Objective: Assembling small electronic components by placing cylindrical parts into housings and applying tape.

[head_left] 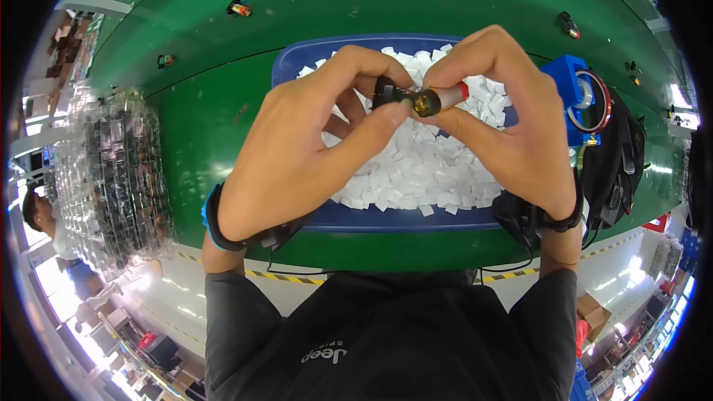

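I have a green table (200,152) across most of my view. On it lies a blue tray (401,223) heaped with white pieces (416,178); the left hand (297,137) and right hand (520,104) block parts of it from me. Clear plastic trays (111,178) stand stacked to my left; a black bag (615,167) lies on the right, near a blue holder (566,78) close beside the tray. Small assemblies (239,7) dot the table beyond. Between the hands, over the heap, I see a silver cylinder (450,96) with a red end, pinched narrowly by my right thumb and fingers. My left thumb and fingers grip a smaller dark part (384,92) just beside it; whether the two are joined, I cannot tell.
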A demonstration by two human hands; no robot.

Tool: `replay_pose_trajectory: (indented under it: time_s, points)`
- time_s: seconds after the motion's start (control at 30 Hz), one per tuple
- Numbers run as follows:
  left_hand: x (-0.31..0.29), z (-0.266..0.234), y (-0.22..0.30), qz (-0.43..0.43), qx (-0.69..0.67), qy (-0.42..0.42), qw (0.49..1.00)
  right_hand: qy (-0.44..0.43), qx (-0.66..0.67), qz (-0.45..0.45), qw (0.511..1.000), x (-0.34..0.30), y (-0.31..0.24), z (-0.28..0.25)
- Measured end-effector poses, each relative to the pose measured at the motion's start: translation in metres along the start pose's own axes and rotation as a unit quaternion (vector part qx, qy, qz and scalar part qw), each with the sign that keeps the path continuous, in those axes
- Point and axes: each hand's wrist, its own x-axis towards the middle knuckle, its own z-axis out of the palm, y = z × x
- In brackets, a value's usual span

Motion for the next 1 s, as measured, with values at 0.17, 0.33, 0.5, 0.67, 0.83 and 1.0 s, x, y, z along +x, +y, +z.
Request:
replay_pose_trajectory:
  time_s: [0.17, 0.33, 0.5, 0.67, 0.83, 1.0]
  points:
    - [-0.002, -0.013, -0.001, 0.011, -0.193, -0.041, 0.98, 0.023, -0.044, -0.165, 0.985, 0.006, 0.001, -0.008]
    - [-0.003, -0.019, 0.001, 0.002, -0.257, -0.067, 0.964, 0.035, -0.066, -0.259, 0.963, 0.006, -0.003, -0.004]
    - [0.001, -0.016, -0.003, 0.02, -0.175, -0.035, 0.984, 0.047, -0.066, -0.27, 0.959, 0.005, 0.001, 0.005]
    - [0.003, -0.008, 0.0, -0.014, -0.269, -0.034, 0.962, 0.06, -0.107, -0.28, 0.952, 0.005, -0.001, 0.003]
    - [0.011, -0.011, -0.004, -0.067, -0.332, -0.066, 0.939, 0.063, -0.129, -0.252, 0.957, 0.002, -0.002, 0.003]
    - [0.01, 0.002, -0.014, -0.026, -0.295, -0.035, 0.955, 0.089, -0.131, -0.191, 0.969, -0.003, -0.002, 0.013]
